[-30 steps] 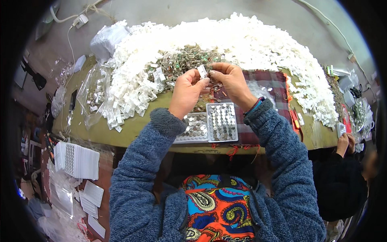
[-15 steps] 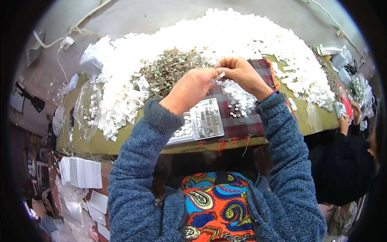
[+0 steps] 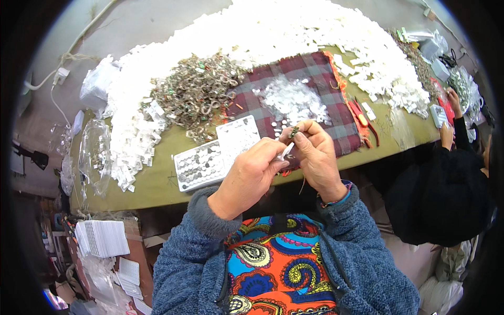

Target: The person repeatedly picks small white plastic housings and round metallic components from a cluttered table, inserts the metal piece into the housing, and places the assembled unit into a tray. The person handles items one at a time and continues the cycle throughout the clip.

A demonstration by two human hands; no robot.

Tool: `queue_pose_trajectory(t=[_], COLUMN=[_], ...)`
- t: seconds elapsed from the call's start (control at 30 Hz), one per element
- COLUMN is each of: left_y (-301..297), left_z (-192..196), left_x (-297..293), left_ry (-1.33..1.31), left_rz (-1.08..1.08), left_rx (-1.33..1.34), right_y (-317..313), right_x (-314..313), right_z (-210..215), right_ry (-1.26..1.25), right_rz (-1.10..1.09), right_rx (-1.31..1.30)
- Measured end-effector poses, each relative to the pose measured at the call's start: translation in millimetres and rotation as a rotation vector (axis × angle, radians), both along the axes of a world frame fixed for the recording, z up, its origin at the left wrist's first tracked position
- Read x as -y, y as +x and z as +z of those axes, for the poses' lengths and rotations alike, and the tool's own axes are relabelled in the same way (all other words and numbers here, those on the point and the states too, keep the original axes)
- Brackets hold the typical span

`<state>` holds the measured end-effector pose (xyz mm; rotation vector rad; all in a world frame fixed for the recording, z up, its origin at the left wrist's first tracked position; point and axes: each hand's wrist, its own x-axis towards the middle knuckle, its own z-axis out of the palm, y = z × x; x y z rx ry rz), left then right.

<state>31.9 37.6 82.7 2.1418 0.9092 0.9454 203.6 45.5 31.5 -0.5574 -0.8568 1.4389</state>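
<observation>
1. Two hands meet just above the near edge of the desk [image 3: 157, 184], raised close to the chest, likely so the tiny work sits near the eyes.
2. The left hand [image 3: 252, 176] is closed, pinching a small white strip [image 3: 286, 151] between thumb and forefinger.
3. The right hand [image 3: 315, 155] is closed too, its fingertips gripping a small dark ring-like piece [image 3: 294, 131] right beside that strip, the two nearly touching.
4. Just behind the hands lie two white trays [image 3: 218, 152] with rows of small pockets, within easy reach.
5. A plaid cloth [image 3: 315, 79] holds a heap of clear bits, probably to keep them from scattering.
6. A pile of greenish metal rings [image 3: 197, 92] and a wide bank of white pieces [image 3: 294, 26] lie farther back.
</observation>
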Motion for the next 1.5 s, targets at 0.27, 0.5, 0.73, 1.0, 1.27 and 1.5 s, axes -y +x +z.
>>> queue_pose_trajectory(t=[0.27, 0.5, 0.73, 1.0, 1.27, 1.5], left_y=[-8.6, -25.9, -38.3, -44.7, -43.4, -46.6], left_z=[-22.5, -32.5, -36.7, -38.9, -45.0, -47.0], left_x=[25.2, 33.5, 38.2, 39.4, 41.0, 38.6], left_ry=[-0.588, -0.752, -0.637, -0.632, -0.760, -0.986], left_rz=[0.119, 0.206, 0.192, 0.184, 0.142, 0.133], left_rx=[0.561, 0.776, 0.780, 0.852, 0.899, 0.903], right_y=[-2.2, -18.6, -37.2, -43.3, -43.2, -34.8], right_x=[15.1, 33.8, 41.2, 43.7, 50.5, 43.2], right_z=[-9.7, 3.2, 6.8, 6.2, 17.3, 22.3], right_ry=[-0.154, -0.184, -0.303, -0.313, -0.184, -0.259], right_rz=[0.025, 0.253, 0.328, 0.390, 0.198, 0.234], right_rx=[-0.199, -0.126, -0.080, 0.033, 0.369, 0.451])
